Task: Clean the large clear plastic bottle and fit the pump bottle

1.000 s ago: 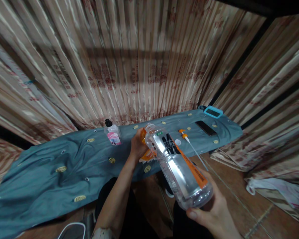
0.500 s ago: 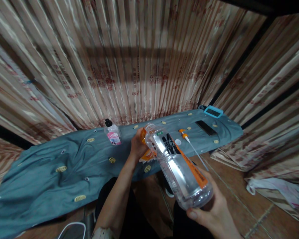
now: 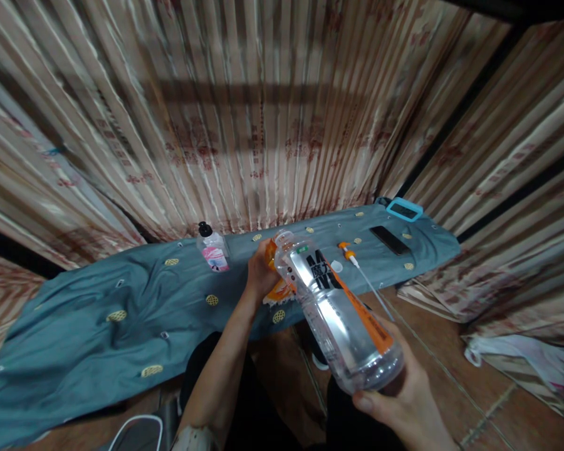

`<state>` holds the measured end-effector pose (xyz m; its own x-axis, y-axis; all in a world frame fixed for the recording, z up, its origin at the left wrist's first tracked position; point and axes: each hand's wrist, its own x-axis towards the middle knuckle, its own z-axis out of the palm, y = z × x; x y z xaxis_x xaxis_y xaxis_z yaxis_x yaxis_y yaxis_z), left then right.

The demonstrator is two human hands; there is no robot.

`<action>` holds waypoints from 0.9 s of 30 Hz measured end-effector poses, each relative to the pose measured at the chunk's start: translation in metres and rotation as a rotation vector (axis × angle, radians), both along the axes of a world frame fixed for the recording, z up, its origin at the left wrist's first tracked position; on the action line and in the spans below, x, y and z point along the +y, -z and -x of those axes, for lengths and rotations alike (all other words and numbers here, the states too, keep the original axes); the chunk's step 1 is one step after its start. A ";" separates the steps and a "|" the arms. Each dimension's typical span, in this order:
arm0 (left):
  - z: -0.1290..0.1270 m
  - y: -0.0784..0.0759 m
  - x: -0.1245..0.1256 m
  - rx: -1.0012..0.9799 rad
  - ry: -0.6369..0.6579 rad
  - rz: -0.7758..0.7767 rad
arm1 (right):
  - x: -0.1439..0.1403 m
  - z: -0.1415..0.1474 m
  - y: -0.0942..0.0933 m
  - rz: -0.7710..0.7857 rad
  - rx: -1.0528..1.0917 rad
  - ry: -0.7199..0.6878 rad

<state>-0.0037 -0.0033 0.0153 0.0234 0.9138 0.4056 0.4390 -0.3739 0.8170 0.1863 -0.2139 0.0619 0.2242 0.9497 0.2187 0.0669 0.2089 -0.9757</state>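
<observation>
My right hand [image 3: 404, 388] grips the base of a large clear plastic bottle [image 3: 331, 313] with a silver and orange label. The bottle is tilted, its mouth toward the upper left. My left hand [image 3: 262, 272] is closed around an orange bottle [image 3: 281, 291], which is mostly hidden behind the clear one. The two bottle necks overlap in view; I cannot tell whether they touch. To the right lies an orange pump head [image 3: 349, 254] with a long pale tube, whose end juts past the cloth's edge. A small white round piece [image 3: 336, 267] lies near it.
A clear bottle with a black cap and pink label [image 3: 214, 250] stands on the green cloth [image 3: 94, 338] at left. A dark phone [image 3: 389, 240] and a blue-framed digital clock [image 3: 405, 210] sit at right. Pleated curtains [image 3: 263, 125] hang behind.
Both hands keep their grips and the clear bottle stays tilted in nearly the same pose. Only the camera view shifts very slightly.
</observation>
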 end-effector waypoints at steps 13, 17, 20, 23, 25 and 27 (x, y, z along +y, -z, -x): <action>0.000 -0.001 -0.001 0.003 0.017 -0.003 | 0.001 0.001 -0.004 0.009 -0.036 0.017; 0.000 -0.002 -0.001 0.011 0.012 0.002 | 0.002 0.002 -0.003 -0.001 -0.040 0.026; 0.000 -0.002 -0.001 0.018 0.000 0.013 | 0.002 0.005 -0.004 -0.008 0.001 0.036; 0.000 -0.002 -0.001 0.007 0.005 0.015 | 0.002 0.004 -0.004 0.000 0.034 0.020; 0.000 -0.002 -0.001 0.000 0.014 0.012 | 0.001 0.002 -0.002 0.001 0.038 0.020; 0.000 -0.003 -0.002 -0.002 0.016 0.010 | 0.000 0.000 0.000 0.006 0.027 -0.003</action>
